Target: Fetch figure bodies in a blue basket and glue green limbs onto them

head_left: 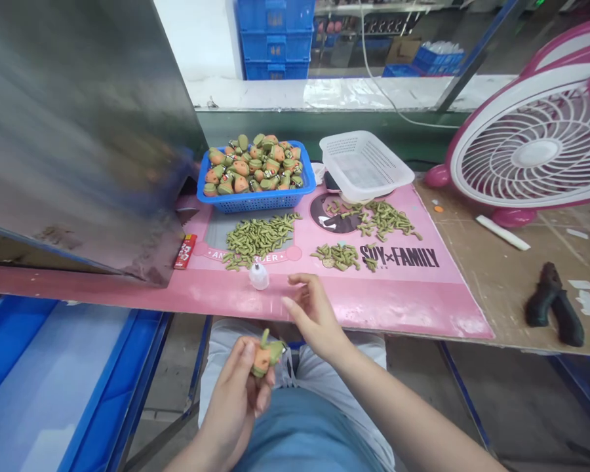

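Orange-and-green toy figure point(266, 354) pinched between thumb and fingertips of left hand point(240, 400), held over the lap, below the front edge of the pink mat point(413, 295). Long axis roughly upright, tilted a little to the right; green stalk end up and away, orange body down toward the palm. Finer detail too small to tell.

Right hand point(314, 314) just above and right of the figure, close but apart; fingers loosely spread, lightly curled, holding nothing visible. Small clear bottle point(259, 276) upright on the mat, just left of those fingertips, not touched.

Behind on the mat: loose heap of small green pieces point(258, 237), a smaller cluster point(341, 255), a wider scatter point(383, 219) in front of the white basket point(366, 164). Blue basket point(255, 200) heaped with like figures, at the back. Pink fan point(535, 144) at right; dark tool point(553, 305) on bare board, well apart.

Judged step: readying the figure for one green piece. Best done with grip kept low on the orange body, green end left free and turned toward the right hand; a single piece taken from the nearest heap, lined up along the figure's axis before pressing; figure held steady over the lap, so that a dropped piece stays within reach.
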`<state>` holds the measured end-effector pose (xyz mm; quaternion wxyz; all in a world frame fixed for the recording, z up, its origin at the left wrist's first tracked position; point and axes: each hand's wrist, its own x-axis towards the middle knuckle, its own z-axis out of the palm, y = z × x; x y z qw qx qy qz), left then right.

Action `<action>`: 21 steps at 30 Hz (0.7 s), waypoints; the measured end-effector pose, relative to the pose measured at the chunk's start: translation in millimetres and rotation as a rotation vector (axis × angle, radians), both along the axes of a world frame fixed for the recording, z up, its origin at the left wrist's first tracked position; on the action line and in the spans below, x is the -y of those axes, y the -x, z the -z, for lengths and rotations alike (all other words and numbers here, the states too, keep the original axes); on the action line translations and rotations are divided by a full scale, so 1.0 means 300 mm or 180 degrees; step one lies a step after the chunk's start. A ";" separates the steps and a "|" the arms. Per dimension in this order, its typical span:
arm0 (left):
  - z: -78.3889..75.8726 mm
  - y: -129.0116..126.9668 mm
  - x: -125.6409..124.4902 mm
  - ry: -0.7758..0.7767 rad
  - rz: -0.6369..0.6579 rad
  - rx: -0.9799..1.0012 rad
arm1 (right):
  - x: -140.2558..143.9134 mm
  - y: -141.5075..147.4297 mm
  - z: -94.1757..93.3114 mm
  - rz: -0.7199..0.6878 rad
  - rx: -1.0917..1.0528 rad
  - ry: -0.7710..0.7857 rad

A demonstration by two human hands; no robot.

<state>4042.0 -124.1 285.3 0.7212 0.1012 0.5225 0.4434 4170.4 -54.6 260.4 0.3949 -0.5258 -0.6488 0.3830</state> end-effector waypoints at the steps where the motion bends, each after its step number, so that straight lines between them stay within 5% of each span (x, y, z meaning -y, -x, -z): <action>1: -0.001 0.012 -0.001 -0.0038 -0.0119 -0.0005 | -0.030 0.023 0.015 0.0047 0.0058 -0.0028; 9: -0.003 0.060 0.013 0.0007 -0.0555 0.0077 | -0.101 0.121 0.054 -0.0071 0.0375 -0.0067; 16: 0.023 0.061 0.014 0.0267 -0.0465 0.0596 | 0.083 -0.032 -0.029 -0.0199 -0.0044 0.0040; 21: 0.015 0.017 -0.010 0.0499 -0.0162 0.0723 | 0.217 -0.141 -0.113 0.0114 -0.0391 0.0207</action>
